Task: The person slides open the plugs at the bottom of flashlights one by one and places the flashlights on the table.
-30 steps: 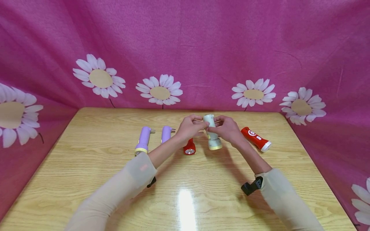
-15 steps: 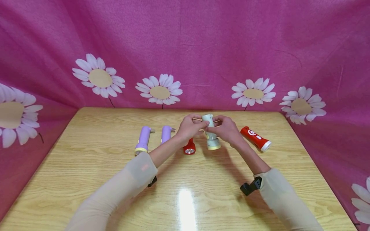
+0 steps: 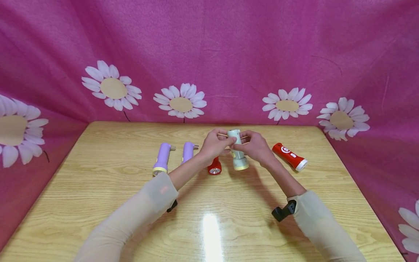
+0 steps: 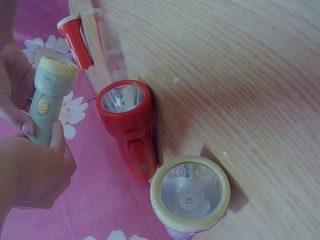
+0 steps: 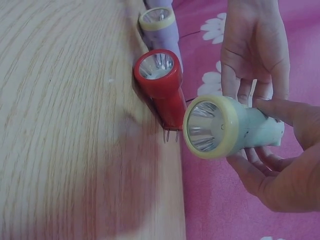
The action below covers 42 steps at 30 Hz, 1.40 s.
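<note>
A pale green flashlight [image 3: 238,154] with a cream rim is held between both hands near the back of the table, its lens end toward me. My left hand [image 3: 214,146] grips its left side, with the thumb across the body. From the right, my right hand [image 3: 256,147] holds it between thumb and fingers. In the left wrist view a yellowish switch [image 4: 44,106] shows on its body; in the right wrist view its clear lens [image 5: 205,127] faces the camera. Just left of it lies a red flashlight [image 3: 214,168], partly hidden by my left hand.
Two purple flashlights [image 3: 163,156] with plug prongs lie to the left, one partly behind my left forearm. A red flashlight [image 3: 289,157] with a white end lies at the right. Behind the wooden table [image 3: 131,131] hangs a pink flowered cloth [image 3: 229,54].
The pale green flashlight has shifted slightly to the left, with both hands keeping their hold. The other flashlights have stayed put.
</note>
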Tool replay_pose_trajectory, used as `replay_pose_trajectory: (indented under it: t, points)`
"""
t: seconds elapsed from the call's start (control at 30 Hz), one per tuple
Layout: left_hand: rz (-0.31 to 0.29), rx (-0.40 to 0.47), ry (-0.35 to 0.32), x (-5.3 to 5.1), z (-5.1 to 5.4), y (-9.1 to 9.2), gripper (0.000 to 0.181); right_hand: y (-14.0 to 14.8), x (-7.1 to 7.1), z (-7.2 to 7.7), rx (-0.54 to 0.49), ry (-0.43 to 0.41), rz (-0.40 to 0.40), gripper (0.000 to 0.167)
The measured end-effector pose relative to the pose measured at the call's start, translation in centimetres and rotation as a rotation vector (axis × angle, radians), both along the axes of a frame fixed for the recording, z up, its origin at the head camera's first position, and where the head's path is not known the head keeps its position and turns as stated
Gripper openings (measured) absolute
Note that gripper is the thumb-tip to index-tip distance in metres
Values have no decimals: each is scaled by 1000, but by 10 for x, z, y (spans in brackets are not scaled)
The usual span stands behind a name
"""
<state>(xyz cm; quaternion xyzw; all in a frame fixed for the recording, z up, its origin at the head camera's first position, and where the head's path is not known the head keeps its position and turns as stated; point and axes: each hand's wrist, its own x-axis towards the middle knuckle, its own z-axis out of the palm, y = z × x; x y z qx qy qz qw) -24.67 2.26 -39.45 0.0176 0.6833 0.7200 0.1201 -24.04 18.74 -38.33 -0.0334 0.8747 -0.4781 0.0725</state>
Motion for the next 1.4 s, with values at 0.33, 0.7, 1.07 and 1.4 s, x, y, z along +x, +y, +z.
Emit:
replay_pose_trajectory:
  t: [0.33,0.7,1.07,1.4]
  points:
    - [-3,-1,18,0,2,0,37,0,1,5,-32,-11,10,49]
    - [0,0,69,3,4,1,33,3,-1,6,-68,-19,27,49]
    - [-20,-36,135,4,5,-3,34,5,2,8,-105,-6,59,49]
    - [-62,-83,187,5,5,-10,36,5,3,8,-95,37,90,47]
